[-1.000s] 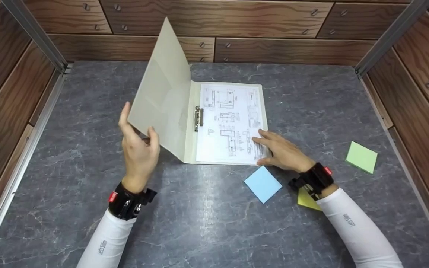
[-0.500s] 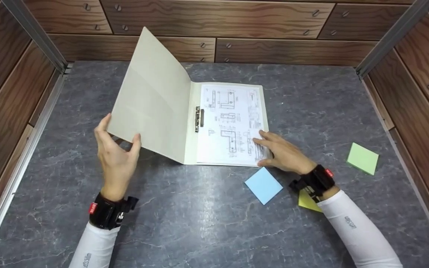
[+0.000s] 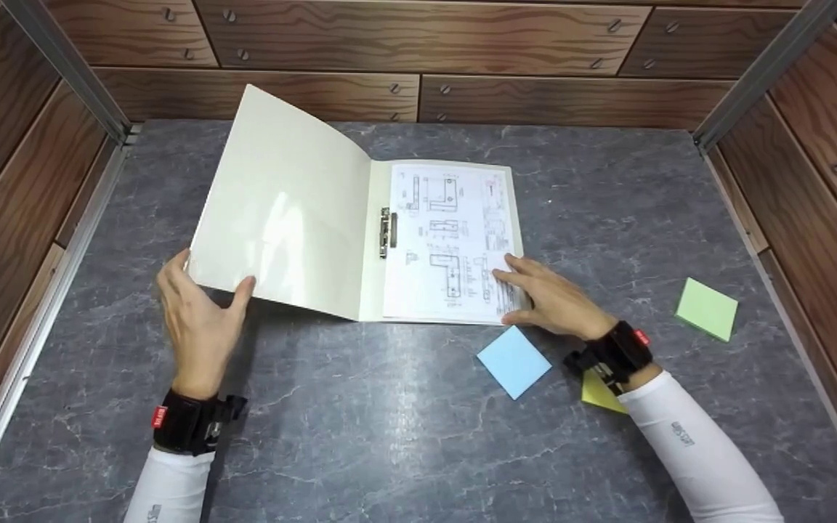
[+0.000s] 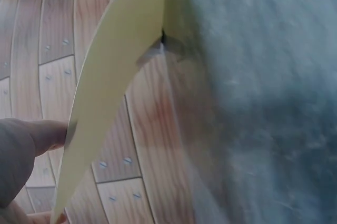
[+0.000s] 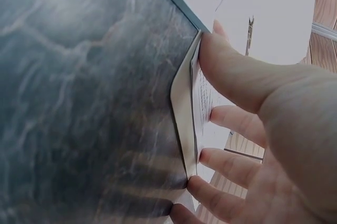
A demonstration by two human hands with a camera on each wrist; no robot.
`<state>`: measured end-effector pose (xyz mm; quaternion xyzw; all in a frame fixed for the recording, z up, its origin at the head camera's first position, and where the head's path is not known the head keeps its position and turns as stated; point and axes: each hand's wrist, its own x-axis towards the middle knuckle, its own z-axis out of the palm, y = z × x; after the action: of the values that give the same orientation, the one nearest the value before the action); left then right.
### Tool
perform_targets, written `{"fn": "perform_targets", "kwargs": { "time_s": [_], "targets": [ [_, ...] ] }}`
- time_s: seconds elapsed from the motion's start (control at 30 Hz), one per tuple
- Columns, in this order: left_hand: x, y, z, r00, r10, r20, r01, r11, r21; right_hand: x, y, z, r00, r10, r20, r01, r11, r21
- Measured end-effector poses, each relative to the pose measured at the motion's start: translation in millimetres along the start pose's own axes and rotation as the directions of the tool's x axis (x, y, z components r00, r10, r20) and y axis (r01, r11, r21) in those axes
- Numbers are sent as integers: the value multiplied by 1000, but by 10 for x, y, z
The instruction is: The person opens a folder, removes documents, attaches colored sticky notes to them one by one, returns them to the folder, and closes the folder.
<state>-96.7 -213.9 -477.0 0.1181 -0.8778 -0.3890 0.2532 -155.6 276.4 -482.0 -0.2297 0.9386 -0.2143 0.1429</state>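
Note:
A cream file folder (image 3: 295, 218) lies spread on the grey marbled table, its left cover tilted up off the surface. My left hand (image 3: 203, 319) holds that cover at its near left corner, thumb on one side and fingers on the other; the left wrist view shows the cover (image 4: 108, 71) bowed between them. Over the right half lies a sheet of technical drawings (image 3: 455, 240) beside a metal clip (image 3: 388, 232) on the spine. My right hand (image 3: 556, 298) rests with spread fingers on the sheet's near right corner, its thumb (image 5: 231, 69) at the corner edge.
A blue sticky-note pad (image 3: 514, 362) lies just below the folder's near right corner. A yellow pad (image 3: 600, 394) is partly hidden under the right wrist. Farther right sits a green pad (image 3: 707, 309). Wood-patterned walls (image 3: 520, 40) enclose the table at the back and sides.
My left hand has moved left and nearer, swinging the folder's cover down and outward to a wider opening. The right hand has stayed on the sheet's corner.

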Motion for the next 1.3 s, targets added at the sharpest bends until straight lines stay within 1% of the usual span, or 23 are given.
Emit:
{"fn": "perform_targets", "kwargs": {
  "time_s": [0.07, 0.1, 0.13, 0.17, 0.23, 0.3, 0.33, 0.37, 0.4, 0.43, 0.5, 0.53, 0.63, 0.67, 0.8, 0.87, 0.93, 1.1, 1.17, 1.23, 1.3],
  "targets": [
    [6, -48, -13, 999, -11, 36, 11, 1000, 17, 1, -3, -2, 1000, 1, 2, -1, 1000, -1],
    [27, -186, 32, 999, -3, 48, 2, 1000, 28, 2, -4, -3, 1000, 3, 4, -3, 1000, -2],
    [35, -208, 27, 998, 1, 67, -4, 999, 41, 3, -7, -4, 1000, 5, 6, -5, 1000, -3],
    [47, -263, 41, 997, 9, 81, -13, 999, 50, 4, -10, -4, 1000, 6, 7, -6, 1000, -5],
    [87, -481, 132, 993, 41, 107, -49, 996, 73, 5, -12, -3, 1000, 8, 8, -8, 1000, -7],
    [136, -695, 248, 986, 78, 144, -94, 990, 103, 4, -13, 0, 1000, 6, 7, -6, 1000, -10],
    [143, -641, 240, 980, 81, 180, -102, 988, 116, 4, -13, 2, 1000, 4, 5, -4, 1000, -10],
    [163, -696, 286, 974, 85, 212, -114, 985, 131, 4, -13, 2, 1000, 1, 5, -1, 1000, -11],
    [174, -718, 324, 966, 93, 240, -130, 982, 140, 4, -13, 3, 1000, -1, 4, 1, 1000, -12],
    [178, -674, 335, 958, 99, 269, -143, 978, 151, 4, -15, 2, 1000, 0, 6, 0, 1000, -11],
    [194, -650, 410, 942, 119, 313, -174, 972, 157, 4, -19, 0, 1000, 5, 13, -5, 1000, -10],
    [193, -616, 438, 935, 127, 331, -189, 969, 162, 4, -22, -2, 1000, 8, 18, -8, 1000, -7],
    [204, -599, 573, 914, 165, 370, -244, 954, 177, -4, -37, -17, 999, 21, 29, -21, 1000, -1],
    [203, -529, 583, 906, 168, 389, -254, 950, 181, -7, -42, -24, 999, 21, 28, -21, 1000, -1],
    [176, -46, 495, 871, 153, 466, -274, 940, 203, -5, -44, -25, 999, 22, 25, -22, 1000, -1],
    [168, 177, 452, 857, 124, 500, -266, 937, 224, -2, -40, -21, 1000, 20, 23, -20, 1000, -4],
    [174, 280, 471, 845, 103, 524, -271, 929, 253, 1, -31, -17, 1000, 18, 21, -18, 1000, -7],
    [227, 400, 599, 818, 51, 573, -274, 910, 310, -4, -30, -27, 1000, 12, 15, -12, 1000, -9],
    [242, 437, 651, 812, 38, 583, -273, 906, 322, -2, -29, -24, 1000, 12, 15, -12, 1000, -7],
    [252, 465, 706, 804, 16, 595, -279, 893, 353, -1, -25, -18, 1000, 13, 13, -13, 1000, -3],
    [252, 469, 771, 800, 0, 599, -284, 881, 379, -1, -20, -13, 1000, 12, 12, -12, 1000, 2]
  ]
}}
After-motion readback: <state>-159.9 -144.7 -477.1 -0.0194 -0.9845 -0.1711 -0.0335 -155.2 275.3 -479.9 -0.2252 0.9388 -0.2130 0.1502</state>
